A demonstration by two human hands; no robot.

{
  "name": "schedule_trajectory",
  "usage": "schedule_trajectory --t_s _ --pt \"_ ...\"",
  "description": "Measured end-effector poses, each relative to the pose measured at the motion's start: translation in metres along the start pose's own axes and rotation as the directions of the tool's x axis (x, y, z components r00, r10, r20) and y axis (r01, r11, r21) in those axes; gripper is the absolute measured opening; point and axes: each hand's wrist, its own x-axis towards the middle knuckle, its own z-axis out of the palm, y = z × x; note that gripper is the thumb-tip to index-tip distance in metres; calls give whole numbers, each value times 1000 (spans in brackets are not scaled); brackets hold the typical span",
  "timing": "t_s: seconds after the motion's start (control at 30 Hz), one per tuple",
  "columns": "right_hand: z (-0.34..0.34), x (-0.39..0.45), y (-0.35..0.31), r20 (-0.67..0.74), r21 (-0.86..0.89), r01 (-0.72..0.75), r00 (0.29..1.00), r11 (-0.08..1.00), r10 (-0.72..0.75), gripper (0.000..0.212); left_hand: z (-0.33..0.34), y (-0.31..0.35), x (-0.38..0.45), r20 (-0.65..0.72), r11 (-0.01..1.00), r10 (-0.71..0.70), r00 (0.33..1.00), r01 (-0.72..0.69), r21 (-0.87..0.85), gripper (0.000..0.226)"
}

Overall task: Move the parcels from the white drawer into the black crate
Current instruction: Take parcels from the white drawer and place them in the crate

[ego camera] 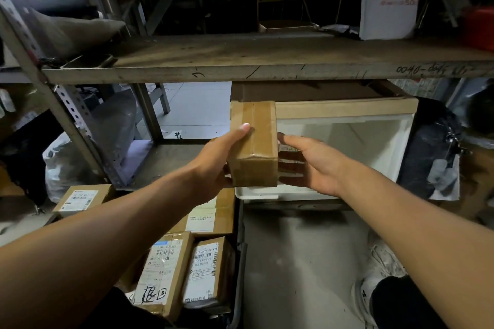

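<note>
Mid-transfer: left hand (216, 165) grips a brown taped cardboard parcel (254, 144) at frame centre, above the white plastic drawer (344, 125). Right hand (312, 163), fingers spread, just beside it, holding nothing. Next, probably: swing lower left into the black crate (239, 262), among the labelled parcels (184, 270).

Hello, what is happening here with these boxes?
A person is moving parcels. The left hand grips a brown taped parcel in the air in front of the white drawer. The right hand is open beside it, its fingers near the parcel's side. Several labelled parcels already lie in the black crate below.
</note>
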Motion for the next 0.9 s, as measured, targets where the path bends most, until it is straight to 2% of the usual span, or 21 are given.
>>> schedule_trajectory --t_s 0.07,0.17,0.33,0.43,0.53,0.73,0.9 --pt "1 -3 -1 53 22 -36 998 999 35 44 0 0 -1 12 1000 -6 1000 6 5 51" --pt "4 -5 -2 78 56 -42 996 998 37 43 2 0 -3 -5 1000 -13 1000 13 10 51" --pt "-2 -2 0 -46 76 -21 999 997 25 25 1 0 2 -236 997 76 969 -68 41 33" --pt "-4 2 1 -76 99 -22 997 995 30 14 -2 -2 5 -287 994 98 953 -81 70 27" --pt "-2 7 3 -81 123 7 997 992 3 22 -3 -2 3 -277 995 85 957 -69 66 23" --pt "14 14 10 -59 34 19 998 999 -17 22 -17 -3 -3 -179 989 39 983 -13 145 60" --pt "35 19 13 43 -6 48 998 999 -48 26 -43 -9 -11 -139 992 24 990 -7 123 58"
